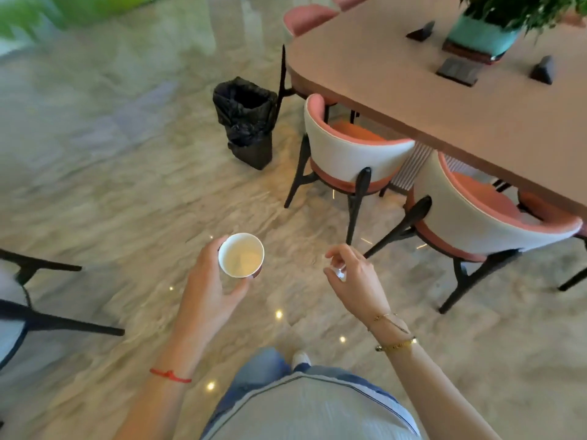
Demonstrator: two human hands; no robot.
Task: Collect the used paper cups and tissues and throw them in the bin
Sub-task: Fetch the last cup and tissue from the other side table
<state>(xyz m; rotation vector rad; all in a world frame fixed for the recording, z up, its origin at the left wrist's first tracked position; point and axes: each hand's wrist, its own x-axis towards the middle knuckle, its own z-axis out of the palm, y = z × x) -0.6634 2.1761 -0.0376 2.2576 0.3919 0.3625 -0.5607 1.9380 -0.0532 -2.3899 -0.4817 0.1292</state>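
My left hand (209, 281) grips a white paper cup (240, 255) upright, its open mouth facing up and its inside looking empty. My right hand (352, 274) hovers to the right of the cup with the fingers loosely curled; something small and whitish shows between the fingertips, but I cannot tell what it is. The bin (246, 122), lined with a black bag and open at the top, stands on the floor ahead, beyond the cup and close to the table's corner.
A long brown table (397, 84) fills the upper right, carrying a potted plant (486, 33) and small dark objects. Two white-and-pink chairs (349, 150) are tucked at its near side. Dark chair legs (47, 325) stand at the left. The marble floor lies between me and the bin.
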